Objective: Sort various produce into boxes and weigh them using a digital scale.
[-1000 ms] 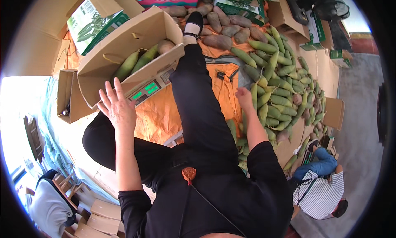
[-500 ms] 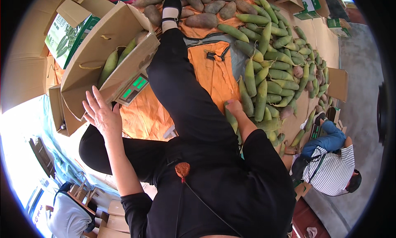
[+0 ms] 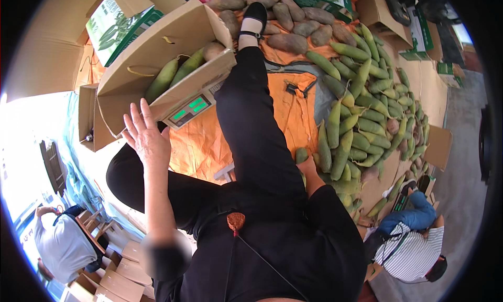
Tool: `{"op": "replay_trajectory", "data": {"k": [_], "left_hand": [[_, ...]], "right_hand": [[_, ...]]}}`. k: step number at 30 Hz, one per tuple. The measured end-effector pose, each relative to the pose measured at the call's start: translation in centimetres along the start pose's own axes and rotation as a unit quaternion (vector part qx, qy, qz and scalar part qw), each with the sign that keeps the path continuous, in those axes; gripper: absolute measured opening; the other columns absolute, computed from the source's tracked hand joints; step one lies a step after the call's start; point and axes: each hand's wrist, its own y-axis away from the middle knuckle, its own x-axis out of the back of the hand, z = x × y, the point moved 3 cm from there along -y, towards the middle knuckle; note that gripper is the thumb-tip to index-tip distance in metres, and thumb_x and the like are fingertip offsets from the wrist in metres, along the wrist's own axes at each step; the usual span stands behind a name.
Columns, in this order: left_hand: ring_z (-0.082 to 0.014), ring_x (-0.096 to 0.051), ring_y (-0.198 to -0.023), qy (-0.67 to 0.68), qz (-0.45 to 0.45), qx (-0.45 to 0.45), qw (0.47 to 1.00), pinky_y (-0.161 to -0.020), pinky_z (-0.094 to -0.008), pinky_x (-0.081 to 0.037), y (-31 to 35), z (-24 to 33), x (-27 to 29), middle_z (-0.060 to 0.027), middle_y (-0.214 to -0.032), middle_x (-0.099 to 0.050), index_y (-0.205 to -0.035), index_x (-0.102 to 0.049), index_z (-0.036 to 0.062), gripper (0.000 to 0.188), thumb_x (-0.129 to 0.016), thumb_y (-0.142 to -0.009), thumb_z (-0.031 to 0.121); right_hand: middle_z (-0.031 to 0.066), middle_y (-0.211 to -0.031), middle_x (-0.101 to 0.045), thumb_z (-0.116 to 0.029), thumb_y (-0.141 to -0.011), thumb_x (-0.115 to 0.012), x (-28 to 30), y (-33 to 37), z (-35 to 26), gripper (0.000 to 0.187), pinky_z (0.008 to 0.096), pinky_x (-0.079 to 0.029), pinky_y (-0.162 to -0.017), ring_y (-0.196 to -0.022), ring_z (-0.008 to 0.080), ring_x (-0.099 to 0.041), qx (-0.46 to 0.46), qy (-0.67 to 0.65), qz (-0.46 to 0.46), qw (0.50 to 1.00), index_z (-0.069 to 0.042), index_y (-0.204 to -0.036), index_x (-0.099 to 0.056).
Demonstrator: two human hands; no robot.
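My left hand (image 3: 149, 139) is raised, palm down with fingers spread, beside the near corner of an open cardboard box (image 3: 152, 32). It holds nothing. Inside the box lie two green radishes (image 3: 163, 80) and a brownish-red tuber (image 3: 213, 51). The box rests on a scale with lit green displays (image 3: 189, 109). By my right thigh, my right hand (image 3: 309, 167) is closed round a green radish (image 3: 302, 155), whose end shows above the fingers; the rest is mostly hidden. Just right of that hand begins a big heap of green radishes (image 3: 361, 118).
Reddish-brown tubers (image 3: 288, 43) lie beyond my outstretched foot (image 3: 251, 27) on an orange sheet (image 3: 199, 147). A printed green-and-white carton (image 3: 118, 32) stands behind the box. One person (image 3: 411, 249) sits at the lower right, another (image 3: 65, 244) at the lower left. Flattened cardboard (image 3: 123, 281) lies near the latter.
The view has shifted, so the box and heap appear further right. My right hand has drawn back toward me with the radish, its end now above the fingers. My left hand stays spread.
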Motion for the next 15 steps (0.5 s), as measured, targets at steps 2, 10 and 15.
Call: {"op": "replay_trajectory", "data": {"k": [2, 10, 15], "left_hand": [[-0.0388, -0.02, -0.14, 0.0, 0.005, 0.008, 1.0, -0.111, -0.0575, -0.02, 0.0, -0.4, 0.4, -0.0124, -0.152, -0.023, -0.15, -0.019, 0.018, 0.096, -0.078, -0.073, 0.019], [-0.0387, -0.018, -0.141, 0.02, -0.008, 0.006, 1.0, -0.11, -0.0588, -0.019, -0.1, 0.0, 0.2, -0.0126, -0.153, -0.021, -0.149, -0.02, 0.0178, 0.096, -0.078, -0.072, 0.017], [-0.039, -0.018, -0.14, 0.029, -0.005, 0.006, 1.0, -0.11, -0.0596, -0.019, 0.2, -0.4, 0.5, -0.0128, -0.152, -0.021, -0.149, -0.021, 0.018, 0.095, -0.078, -0.072, 0.017]], "right_hand": [[0.0165, -0.13, -0.052, -0.027, -0.062, -0.083, 0.6, 1.5, -1.7, 0.091, 0.0438, -0.045, -0.098, -0.121, 0.0347, -0.05, 0.002, 0.021, 0.0, 1.0, -0.007, -0.137, -0.035], [0.0158, -0.124, -0.055, -0.027, -0.06, -0.082, 3.3, 1.5, -6.5, 0.078, 0.0467, -0.047, -0.093, -0.116, 0.0361, -0.052, 0.129, 0.041, 0.079, 0.988, -0.011, -0.128, -0.046], [0.0186, -0.106, -0.063, -0.024, -0.061, -0.082, 7.9, 2.2, -12.6, 0.072, 0.0419, -0.047, -0.087, -0.104, 0.0374, -0.059, 0.261, -0.046, 0.16, 0.951, -0.005, -0.122, -0.05]]}}
